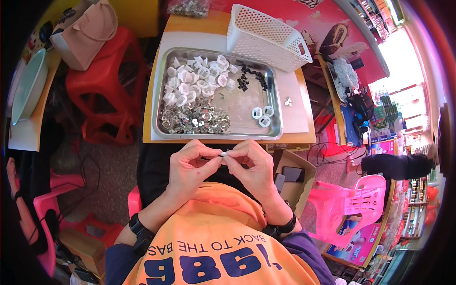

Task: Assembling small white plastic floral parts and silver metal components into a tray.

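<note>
Above my lap, just off the table's near edge, my left hand [192,166] and my right hand [250,166] meet fingertip to fingertip. Both pinch the same small white-and-dark part [222,155], mostly covered by the fingers. Beyond them a metal tray [190,135] lies on the table. It holds a heap of white translucent plastic ring-shaped pieces [203,73] at the far left and a pile of small shiny metal bits [194,118] near left. Tiny black parts [243,82] sit at the far right. Several white rings [264,121] are grouped at the near right.
A white perforated basket [266,35] stands behind the tray. Small pale bits [288,101] lie right of it. An open cardboard box [299,190] is beside my right arm, with a pink chair [351,204] farther right. Red stools [107,90] stand left; another person's arm [23,209] shows there.
</note>
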Available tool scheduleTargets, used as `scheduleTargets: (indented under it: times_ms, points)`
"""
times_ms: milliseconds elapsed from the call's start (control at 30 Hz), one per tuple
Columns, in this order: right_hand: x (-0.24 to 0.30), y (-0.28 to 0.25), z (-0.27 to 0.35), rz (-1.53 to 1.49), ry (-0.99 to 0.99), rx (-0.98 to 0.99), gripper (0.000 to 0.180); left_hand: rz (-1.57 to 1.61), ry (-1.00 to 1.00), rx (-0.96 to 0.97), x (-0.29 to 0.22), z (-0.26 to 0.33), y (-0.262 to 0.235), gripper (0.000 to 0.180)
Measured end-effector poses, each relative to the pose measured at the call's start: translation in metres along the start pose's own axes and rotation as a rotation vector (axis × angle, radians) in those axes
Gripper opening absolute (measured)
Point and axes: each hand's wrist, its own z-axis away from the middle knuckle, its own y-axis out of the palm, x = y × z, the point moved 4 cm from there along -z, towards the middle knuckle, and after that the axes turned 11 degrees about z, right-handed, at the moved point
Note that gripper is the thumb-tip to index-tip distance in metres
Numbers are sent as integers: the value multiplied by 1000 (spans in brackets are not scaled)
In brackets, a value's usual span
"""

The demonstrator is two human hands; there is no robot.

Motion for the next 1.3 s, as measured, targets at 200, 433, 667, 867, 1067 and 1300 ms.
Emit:
scheduleTargets:
  times_ms: [200,433,667,867,1067,1300]
  points:
    - [15,-7,-4,72,-21,-117,20,46,55,54,-11,2,7,16]
    - [32,-7,3,274,-243,-212,28,-440,679,51,-38,14,17,23]
    - [45,-6,3,403,-447,-269,32,-508,776,80,-46,19,19,26]
    - [36,-5,7,361,-505,-330,35,-517,841,171,-43,21,21,32]
    - [29,0,9,300,-508,-353,36,-543,844,203,-43,25,21,37]
    - [19,0,12,258,-474,-338,36,-527,839,208,-42,25,21,38]
